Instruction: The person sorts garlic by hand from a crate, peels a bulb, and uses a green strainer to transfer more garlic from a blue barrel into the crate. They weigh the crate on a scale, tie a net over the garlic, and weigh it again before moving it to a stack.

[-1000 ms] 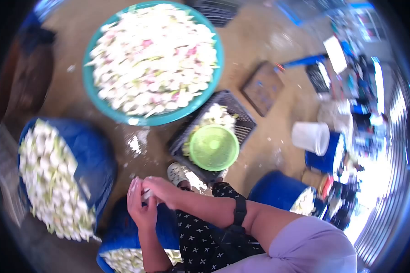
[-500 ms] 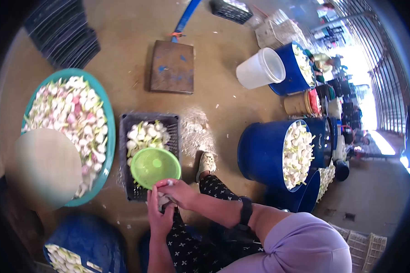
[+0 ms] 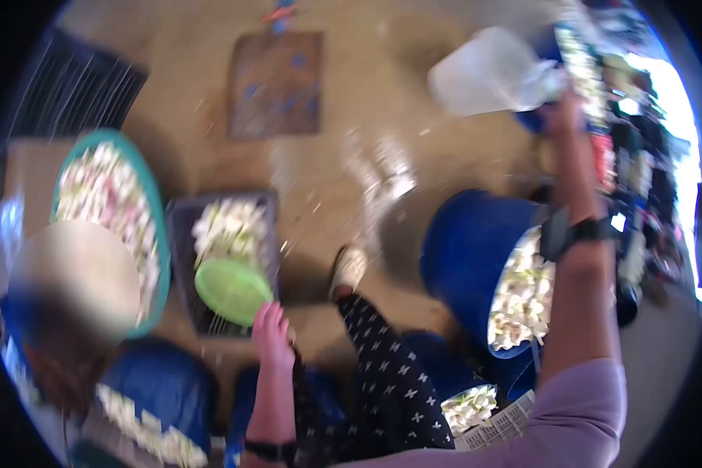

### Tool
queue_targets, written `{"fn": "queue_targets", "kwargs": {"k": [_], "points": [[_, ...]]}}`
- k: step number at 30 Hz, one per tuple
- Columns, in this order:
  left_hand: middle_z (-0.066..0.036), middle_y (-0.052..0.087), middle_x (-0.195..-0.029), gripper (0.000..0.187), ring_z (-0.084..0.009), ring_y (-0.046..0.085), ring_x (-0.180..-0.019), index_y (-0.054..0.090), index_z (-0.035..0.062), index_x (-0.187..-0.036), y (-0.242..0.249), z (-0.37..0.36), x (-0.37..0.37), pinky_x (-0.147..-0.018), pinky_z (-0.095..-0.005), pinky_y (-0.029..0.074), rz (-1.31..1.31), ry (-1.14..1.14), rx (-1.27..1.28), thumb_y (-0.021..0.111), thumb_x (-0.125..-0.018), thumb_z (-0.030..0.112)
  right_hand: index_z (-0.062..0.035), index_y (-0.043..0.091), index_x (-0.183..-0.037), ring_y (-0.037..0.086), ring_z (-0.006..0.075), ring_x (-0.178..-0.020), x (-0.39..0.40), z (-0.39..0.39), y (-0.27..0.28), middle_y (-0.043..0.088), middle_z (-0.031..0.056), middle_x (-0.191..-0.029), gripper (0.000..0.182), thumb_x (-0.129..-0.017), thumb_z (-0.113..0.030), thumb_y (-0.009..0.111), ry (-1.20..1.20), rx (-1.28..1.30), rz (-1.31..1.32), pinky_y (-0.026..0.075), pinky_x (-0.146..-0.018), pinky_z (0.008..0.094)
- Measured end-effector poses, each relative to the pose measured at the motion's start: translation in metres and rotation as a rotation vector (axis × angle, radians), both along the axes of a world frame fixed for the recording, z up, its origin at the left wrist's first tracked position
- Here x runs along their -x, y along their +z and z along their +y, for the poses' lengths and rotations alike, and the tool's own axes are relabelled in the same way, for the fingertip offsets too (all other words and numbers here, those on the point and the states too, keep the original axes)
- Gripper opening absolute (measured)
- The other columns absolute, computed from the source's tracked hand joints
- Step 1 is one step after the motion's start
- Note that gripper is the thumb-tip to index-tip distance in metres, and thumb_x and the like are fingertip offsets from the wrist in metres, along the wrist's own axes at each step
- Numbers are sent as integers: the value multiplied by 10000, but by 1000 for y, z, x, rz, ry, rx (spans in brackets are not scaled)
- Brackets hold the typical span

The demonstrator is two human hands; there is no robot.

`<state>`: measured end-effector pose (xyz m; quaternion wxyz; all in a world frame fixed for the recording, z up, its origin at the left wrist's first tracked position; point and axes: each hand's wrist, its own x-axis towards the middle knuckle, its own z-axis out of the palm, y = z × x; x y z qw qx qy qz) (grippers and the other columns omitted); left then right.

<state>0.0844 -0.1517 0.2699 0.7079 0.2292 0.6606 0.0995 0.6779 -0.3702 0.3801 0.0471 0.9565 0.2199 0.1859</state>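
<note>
My left hand (image 3: 273, 335) is beside the near rim of a lime-green plastic basin (image 3: 232, 292), fingers stretched out and nothing in them. The basin rests tilted in a dark plastic crate (image 3: 181, 242), over white garlic bulbs (image 3: 228, 226) with green stems. Stretched far out to the right, my right hand (image 3: 567, 113) is blurred at the mouth of a white plastic bucket (image 3: 476, 74). A whitish smear shows at its fingers; I cannot tell whether it is the rim or something held.
A teal tub (image 3: 162, 257) heaped with bulbs stands left, partly behind a blurred round patch. Blue barrels of bulbs stand right (image 3: 468, 257) and lower left (image 3: 168, 390). A brown platform (image 3: 275, 86) lies ahead; black crates (image 3: 74, 86) are stacked upper left. My shoe (image 3: 349, 269) is on wet floor.
My hands were together at the basin around something whitish. My right hand has swung far right to the white bucket; my left has stayed by the basin, its fingers now stretched out. The view has shifted.
</note>
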Motion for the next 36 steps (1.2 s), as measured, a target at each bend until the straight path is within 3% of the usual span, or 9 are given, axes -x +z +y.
{"fn": "queue_targets", "kwargs": {"k": [2, 6, 8, 9, 11, 14, 21, 27, 36], "points": [[-62, 507, -1098, 374, -158, 469, -1020, 469, 85, -1175, -36, -7, 27, -873, -317, 353, 228, 26, -121, 569, -839, 213, -81, 434, -1242, 508, 282, -1101, -11, 45, -8, 516, 121, -1210, 416, -887, -296, 480, -509, -1514, 551, 407, -917, 476], [-129, 463, -1206, 423, -234, 439, -1110, 462, -32, -1162, -71, 25, 94, -913, -356, 370, 603, 177, -339, 564, -811, 179, -82, 480, -1166, 557, 201, -832, 50, 52, -199, 529, 76, -858, 340, -884, -272, 471, 71, -1204, 1098, 499, -714, 354], [-130, 473, -1205, 434, -248, 448, -1112, 465, -29, -1164, -88, 44, 133, -926, -363, 370, 651, 382, -253, 560, -810, 205, -42, 560, -1012, 595, 262, -860, 180, 116, -280, 612, 132, -887, 233, -863, -198, 473, 166, 5, 922, 489, -735, 391], [-130, 484, -1204, 447, -263, 457, -1114, 469, -25, -1165, -101, 53, 153, -939, -370, 370, 668, 571, -165, 556, -809, 230, -22, 546, -1046, 567, 315, -972, 246, 128, -423, 595, 161, -1022, 322, -868, -285, 492, 460, -6, 832, 452, -826, 428], [-121, 502, -1190, 435, -271, 482, -1082, 487, -1, -1150, -161, 56, 230, -930, -392, 380, 527, 597, -98, 556, -809, 260, -18, 510, -1150, 518, 297, -1087, 359, 235, -267, 526, 177, -1165, 522, -848, -443, 510, 124, -134, 1201, 395, -956, 390], [-97, 542, -1151, 403, -279, 522, -1024, 515, 50, -1122, -206, 73, 251, -914, -433, 393, 342, 639, 90, 556, -811, 303, -53, 471, -1208, 477, 302, -1141, 415, 319, -322, 515, 172, -1202, 521, -810, -379, 557, 626, -348, 655, 383, -960, 376], [-43, 566, -832, 269, -208, 564, -747, 535, 72, -969, -288, 73, 266, -644, -392, 496, 588, 673, 49, 540, -877, 325, -81, 649, -983, 603, 280, -963, 404, 339, -325, 638, 123, -1004, 250, -812, -189, 501, 397, 2, 1117, 495, -779, 390], [-33, 495, -739, 295, -148, 474, -615, 492, 33, -965, -169, 42, 72, -534, -304, 448, 671, 263, -253, 568, -878, 304, -85, 617, -885, 596, 335, -849, 304, 135, -300, 626, 151, -842, 334, -770, -398, 600, -60, -229, 1035, 468, -770, 412], [-40, 497, -813, 287, -139, 461, -689, 475, 42, -1058, -246, -74, -241, -613, -300, 440, 140, -131, -306, 581, -871, 232, -58, 612, -1034, 545, 348, -1036, 32, -110, -329, 593, 165, -1100, 544, -784, -535, 540, -572, -296, 835, 422, -881, 414]]}}
